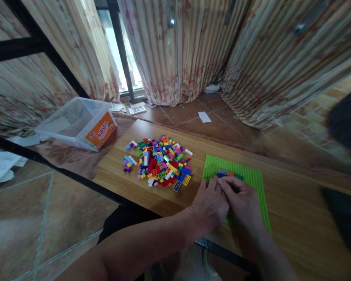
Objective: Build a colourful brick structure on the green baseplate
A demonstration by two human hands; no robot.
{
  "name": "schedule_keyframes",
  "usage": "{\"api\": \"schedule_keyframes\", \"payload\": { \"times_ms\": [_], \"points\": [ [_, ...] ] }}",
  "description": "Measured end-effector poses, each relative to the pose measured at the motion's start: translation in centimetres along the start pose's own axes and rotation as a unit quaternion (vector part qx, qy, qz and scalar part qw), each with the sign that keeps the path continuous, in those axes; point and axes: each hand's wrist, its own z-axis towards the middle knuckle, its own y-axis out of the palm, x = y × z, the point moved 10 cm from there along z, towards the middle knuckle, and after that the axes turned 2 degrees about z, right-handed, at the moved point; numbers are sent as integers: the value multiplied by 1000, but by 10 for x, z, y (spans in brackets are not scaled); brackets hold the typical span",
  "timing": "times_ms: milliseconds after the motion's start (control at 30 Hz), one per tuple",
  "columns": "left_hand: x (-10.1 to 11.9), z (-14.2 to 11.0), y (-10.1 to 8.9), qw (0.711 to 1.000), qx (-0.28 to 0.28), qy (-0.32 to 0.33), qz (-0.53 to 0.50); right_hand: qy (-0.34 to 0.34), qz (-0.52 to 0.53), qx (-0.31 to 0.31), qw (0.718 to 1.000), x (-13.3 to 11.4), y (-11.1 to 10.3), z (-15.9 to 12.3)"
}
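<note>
Both hands meet over a bright green studded baseplate (pixel 253 175) on the wooden table. My left hand (pixel 212 201) is closed, its fingers bent down at the plate's left part. Touching it from the right is my right hand (pixel 245 197), also closed, with thumb and fingers pinched together. Just beyond the fingertips sits a short row of building bricks (pixel 223 172) in grey, blue, orange and dark green on the plate. The fingers cover part of these bricks, and what lies between them is hidden.
A large heap of mixed colored bricks (pixel 160 162) spreads left of the baseplate. A clear plastic bin (pixel 76 123) with an orange label stands beyond the table's left end. A dark flat object (pixel 343 218) lies at the right. Striped curtains (pixel 181 50) hang behind.
</note>
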Motion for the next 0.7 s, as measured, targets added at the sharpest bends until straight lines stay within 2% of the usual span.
{"api": "schedule_keyframes", "payload": {
  "times_ms": [200, 433, 533, 700],
  "points": [
    [-11, -5, -12, 998, 39, 4, -53, -17, -38, 64, 997, 3, -7, -4],
    [-37, 4, -20, 990, 31, -8, -135, -42, -68, 111, 991, -3, -20, -4],
    [-56, 9, -28, 987, 35, -32, -150, -36, -78, 124, 989, -1, -24, -5],
    [-103, 12, -51, 979, 103, -110, -140, -37, -110, 118, 986, -5, -25, -8]
  ]
}}
